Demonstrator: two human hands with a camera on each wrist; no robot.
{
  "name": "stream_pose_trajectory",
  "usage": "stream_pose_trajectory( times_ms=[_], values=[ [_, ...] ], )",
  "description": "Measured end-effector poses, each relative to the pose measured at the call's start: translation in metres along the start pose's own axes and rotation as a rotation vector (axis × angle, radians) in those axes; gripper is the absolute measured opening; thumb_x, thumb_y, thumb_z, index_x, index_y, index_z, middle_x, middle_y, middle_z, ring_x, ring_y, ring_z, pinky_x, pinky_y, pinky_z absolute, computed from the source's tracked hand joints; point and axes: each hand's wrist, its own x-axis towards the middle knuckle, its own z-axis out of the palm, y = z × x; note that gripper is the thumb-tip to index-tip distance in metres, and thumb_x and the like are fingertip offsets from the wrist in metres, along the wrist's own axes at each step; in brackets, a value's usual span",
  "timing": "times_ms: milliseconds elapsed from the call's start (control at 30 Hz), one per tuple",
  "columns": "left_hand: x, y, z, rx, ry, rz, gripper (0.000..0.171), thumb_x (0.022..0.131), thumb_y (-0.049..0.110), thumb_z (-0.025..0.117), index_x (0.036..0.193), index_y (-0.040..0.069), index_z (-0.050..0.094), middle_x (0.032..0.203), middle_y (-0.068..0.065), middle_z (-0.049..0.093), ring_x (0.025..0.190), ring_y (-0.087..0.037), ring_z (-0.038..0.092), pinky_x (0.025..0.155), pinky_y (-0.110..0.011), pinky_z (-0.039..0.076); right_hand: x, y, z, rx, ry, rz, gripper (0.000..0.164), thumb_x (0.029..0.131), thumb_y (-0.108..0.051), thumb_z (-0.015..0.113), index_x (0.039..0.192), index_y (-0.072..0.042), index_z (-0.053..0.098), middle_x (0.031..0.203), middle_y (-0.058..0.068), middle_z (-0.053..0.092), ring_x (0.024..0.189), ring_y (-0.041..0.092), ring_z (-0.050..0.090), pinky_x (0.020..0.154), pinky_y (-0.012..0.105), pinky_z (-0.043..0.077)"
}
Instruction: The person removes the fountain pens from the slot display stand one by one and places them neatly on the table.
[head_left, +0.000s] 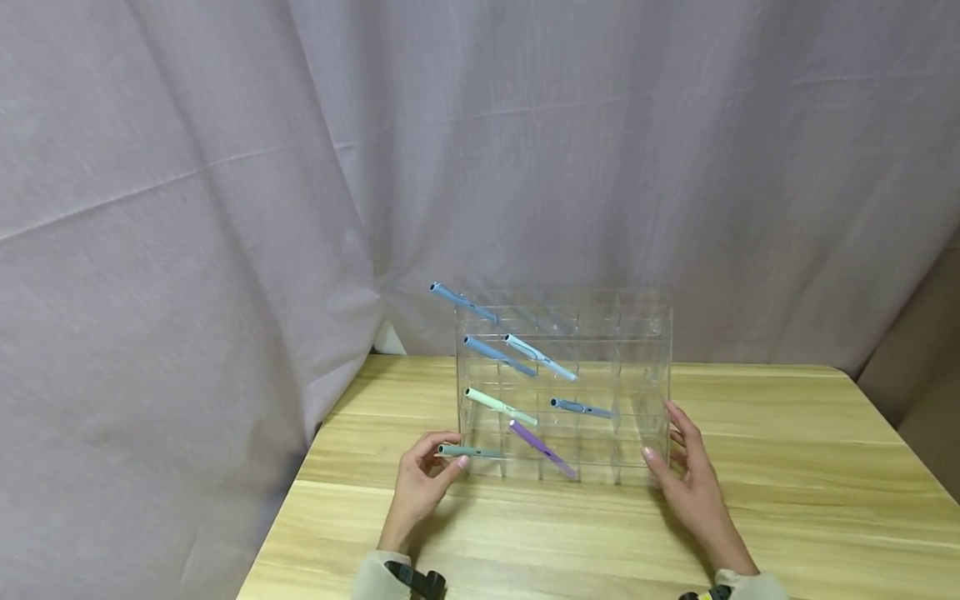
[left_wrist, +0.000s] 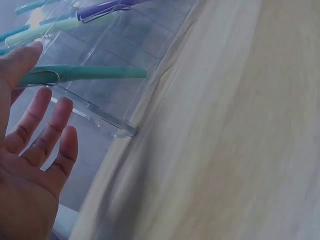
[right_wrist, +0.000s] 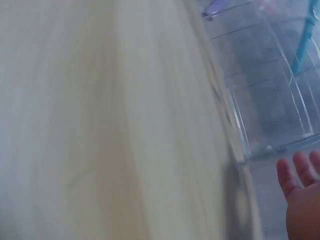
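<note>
A clear acrylic pen rack (head_left: 633,400) with a grid of compartments stands on the table. My left hand (head_left: 422,479) holds its lower left edge, thumb in front, beside a grey-green pen (head_left: 468,451). That green pen (left_wrist: 95,73) crosses in front of the left fingers in the left wrist view. My right hand (head_left: 693,483) holds the lower right edge, thumb at the front and fingers at the side. In the right wrist view, right fingertips (right_wrist: 286,172) lie near the rack's corner. Slanting pens stick out of the rack, among them a purple pen (head_left: 543,448) and a pale green pen (head_left: 500,406).
Higher in the rack sit a light blue pen (head_left: 540,357) and several darker blue ones, including a top-left blue pen (head_left: 462,302) jutting past the edge. The wooden table (head_left: 810,467) extends to both sides. A grey curtain (head_left: 600,167) hangs behind it.
</note>
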Motion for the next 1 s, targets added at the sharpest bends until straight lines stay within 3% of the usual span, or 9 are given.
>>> stream_pose_trajectory(
  times_ms=[133, 200, 433, 633, 767, 900, 1000],
  values=[
    [-0.002, -0.006, 0.002, -0.022, 0.030, -0.015, 0.032, 0.091, -0.001, 0.081, 0.121, -0.008, 0.072, 0.125, -0.021, 0.070, 0.101, -0.001, 0.069, 0.081, -0.021, 0.061, -0.005, 0.003, 0.010, 0.130, 0.010, 0.061, 0.083, 0.110, -0.011, 0.059, 0.174, -0.031, 0.010, 0.166, 0.028, 0.036, 0.132, -0.012, 0.041, 0.098, -0.004, 0.037],
    [-0.004, -0.007, 0.002, -0.036, 0.038, -0.023, 0.030, 0.092, -0.001, 0.081, 0.120, -0.007, 0.073, 0.124, -0.022, 0.071, 0.099, -0.002, 0.069, 0.082, -0.021, 0.061, -0.009, 0.003, 0.013, 0.177, 0.019, 0.081, 0.083, 0.111, -0.010, 0.057, 0.174, -0.031, 0.007, 0.162, 0.030, 0.039, 0.127, -0.020, 0.041, 0.097, -0.004, 0.039],
    [-0.005, -0.007, 0.004, -0.047, 0.081, -0.023, 0.026, 0.092, 0.001, 0.081, 0.118, -0.002, 0.076, 0.118, -0.023, 0.073, 0.094, -0.003, 0.069, 0.082, -0.022, 0.061, -0.012, 0.004, 0.017, 0.191, 0.045, 0.109, 0.076, 0.113, -0.010, 0.052, 0.174, -0.029, 0.010, 0.159, 0.028, 0.042, 0.124, -0.017, 0.045, 0.096, -0.002, 0.042],
    [-0.002, 0.002, 0.003, -0.050, 0.150, -0.017, 0.024, 0.091, 0.000, 0.082, 0.115, 0.002, 0.078, 0.111, -0.012, 0.078, 0.095, -0.005, 0.073, 0.083, -0.023, 0.061, -0.010, 0.002, 0.017, 0.196, 0.057, 0.101, 0.075, 0.113, -0.009, 0.051, 0.174, -0.028, 0.012, 0.156, 0.024, 0.043, 0.124, -0.019, 0.046, 0.096, -0.001, 0.044],
    [0.001, 0.010, 0.002, -0.062, 0.177, -0.011, 0.024, 0.092, -0.002, 0.080, 0.116, -0.002, 0.077, 0.107, 0.001, 0.079, 0.093, -0.005, 0.073, 0.083, -0.022, 0.060, -0.008, 0.002, 0.016, 0.185, 0.061, 0.091, 0.075, 0.112, -0.008, 0.052, 0.174, -0.027, 0.013, 0.156, 0.021, 0.045, 0.125, -0.019, 0.046, 0.097, -0.001, 0.043],
    [0.002, 0.018, -0.005, -0.078, 0.218, -0.017, 0.025, 0.093, -0.004, 0.079, 0.117, -0.008, 0.074, 0.099, 0.012, 0.078, 0.091, -0.004, 0.073, 0.080, -0.020, 0.060, -0.008, 0.002, 0.017, 0.189, 0.070, 0.090, 0.075, 0.112, -0.006, 0.052, 0.174, -0.026, 0.015, 0.150, 0.010, 0.047, 0.124, -0.016, 0.049, 0.096, 0.001, 0.045],
    [0.002, 0.023, -0.013, -0.076, 0.260, 0.003, 0.024, 0.093, -0.007, 0.077, 0.116, -0.009, 0.074, 0.096, 0.012, 0.078, 0.085, -0.003, 0.072, 0.074, -0.018, 0.058, -0.012, 0.003, 0.017, 0.200, 0.061, 0.096, 0.075, 0.112, -0.006, 0.052, 0.174, -0.026, 0.015, 0.150, 0.014, 0.048, 0.124, -0.017, 0.048, 0.096, 0.000, 0.045]
  ],
)
